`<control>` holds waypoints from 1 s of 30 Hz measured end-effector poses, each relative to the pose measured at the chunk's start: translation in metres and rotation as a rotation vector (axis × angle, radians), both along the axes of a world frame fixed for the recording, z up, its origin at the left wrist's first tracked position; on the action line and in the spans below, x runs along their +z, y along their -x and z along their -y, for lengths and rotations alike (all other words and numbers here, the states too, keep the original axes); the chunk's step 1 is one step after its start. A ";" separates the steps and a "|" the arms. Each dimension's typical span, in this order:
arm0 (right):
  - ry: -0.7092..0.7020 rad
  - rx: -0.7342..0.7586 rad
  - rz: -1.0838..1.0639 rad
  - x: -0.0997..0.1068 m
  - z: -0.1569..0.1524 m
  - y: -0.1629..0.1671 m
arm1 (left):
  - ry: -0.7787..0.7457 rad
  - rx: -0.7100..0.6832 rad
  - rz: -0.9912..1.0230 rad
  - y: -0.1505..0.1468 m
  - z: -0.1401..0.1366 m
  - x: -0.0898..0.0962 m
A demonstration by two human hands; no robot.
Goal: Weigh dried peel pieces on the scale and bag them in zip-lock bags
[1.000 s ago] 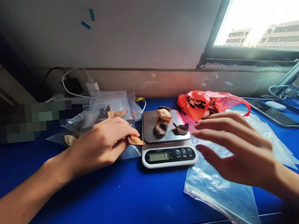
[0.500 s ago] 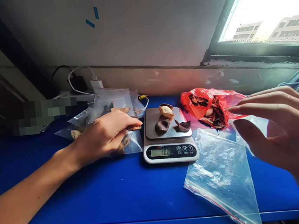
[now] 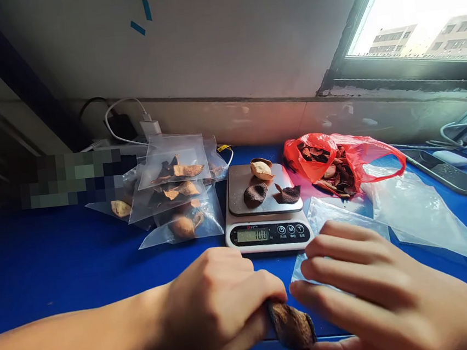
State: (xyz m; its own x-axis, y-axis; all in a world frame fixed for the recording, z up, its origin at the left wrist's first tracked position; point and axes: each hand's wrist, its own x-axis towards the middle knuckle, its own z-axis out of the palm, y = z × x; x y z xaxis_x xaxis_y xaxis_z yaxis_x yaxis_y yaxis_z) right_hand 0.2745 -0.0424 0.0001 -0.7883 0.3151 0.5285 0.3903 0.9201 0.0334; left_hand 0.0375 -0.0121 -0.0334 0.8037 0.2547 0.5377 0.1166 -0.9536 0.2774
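My left hand (image 3: 225,302) is closed on a curled brown piece of dried peel (image 3: 292,326), low in front of the scale. Facing it from the right is my right hand (image 3: 376,288), fingers stretched and apart; its thumb lies close to the peel's lower end, and I cannot tell whether it touches. Just beyond both hands stands a kitchen scale (image 3: 270,243), its display reading 10.0. On its metal plate rest a pale-and-brown piece (image 3: 261,170), a dark peel (image 3: 256,195) and another dark curled peel (image 3: 288,193).
Left of the scale lie overlapping clear zip bags (image 3: 145,205) with dried pieces inside. A red plastic bag (image 3: 364,157) full of peels sits behind right. Flat clear bags (image 3: 427,214) and a phone (image 3: 448,171) lie farther right. A white charger (image 3: 150,128) is by the wall.
My left hand has brought the dried peel from left of the scale down to the front. My right hand has moved down and left, close to the peel.
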 end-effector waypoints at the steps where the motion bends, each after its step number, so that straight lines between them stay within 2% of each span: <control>1: 0.004 0.009 0.003 -0.001 0.001 0.003 | 0.013 0.007 0.018 -0.001 0.000 -0.003; 4: 0.043 0.021 0.010 -0.003 0.000 0.007 | 0.050 0.034 0.073 -0.001 -0.004 -0.008; 7: 0.050 0.007 -0.007 -0.006 -0.004 0.006 | 0.055 0.042 0.041 0.000 -0.006 -0.003; 12: -0.043 0.003 -0.007 -0.005 -0.007 0.003 | 0.190 -0.102 -0.092 -0.002 -0.007 0.011; 15: -0.039 -0.020 -0.018 0.000 -0.012 -0.004 | 0.235 -0.084 -0.092 0.000 -0.008 0.015; 17: -0.061 -0.086 -0.058 0.005 -0.021 -0.017 | 0.209 -0.043 -0.106 0.003 -0.007 0.017; 20: -0.089 -0.265 -0.066 0.011 -0.041 -0.050 | 0.114 0.003 -0.159 0.008 -0.004 0.021; 25: 0.081 -0.579 0.074 0.005 -0.077 -0.109 | -0.063 0.022 -0.163 0.017 -0.006 0.028; 30: 0.215 -0.609 0.132 -0.010 -0.102 -0.130 | -0.181 0.019 -0.164 0.020 -0.015 0.030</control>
State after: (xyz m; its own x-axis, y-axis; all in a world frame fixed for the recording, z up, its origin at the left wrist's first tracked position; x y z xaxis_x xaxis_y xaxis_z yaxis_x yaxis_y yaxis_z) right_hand 0.4047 0.0591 -0.0102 -0.4891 0.8131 0.3155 0.8486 0.5273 -0.0433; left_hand 0.0175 0.0026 -0.0037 0.8798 0.1822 0.4390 0.1646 -0.9833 0.0782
